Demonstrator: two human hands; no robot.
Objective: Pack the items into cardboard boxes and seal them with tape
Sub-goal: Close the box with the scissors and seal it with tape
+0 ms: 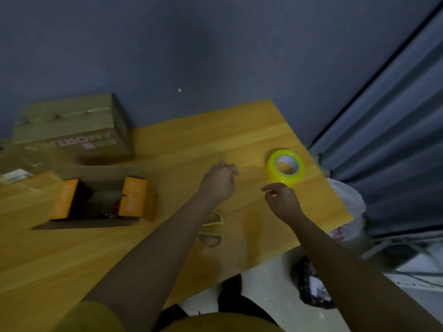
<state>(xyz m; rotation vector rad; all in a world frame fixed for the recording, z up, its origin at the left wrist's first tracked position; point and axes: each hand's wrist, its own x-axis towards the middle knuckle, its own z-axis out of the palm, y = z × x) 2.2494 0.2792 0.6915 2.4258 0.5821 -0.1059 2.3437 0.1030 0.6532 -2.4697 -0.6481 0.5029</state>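
Head view: yellow-green tape roll (285, 166) stands on edge; both hands (219, 182) (282, 202) loosely curled, grip unclear.

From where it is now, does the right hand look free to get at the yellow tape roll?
Probably yes. The right hand hovers just in front of the tape roll, which stands alone near the table's right edge. Only bare wood shows between them, though the hand may be pinching clear tape; blur hides that.

A wooden table (72, 255) meets a grey-blue wall (167, 44) beside grey curtains (395, 116).
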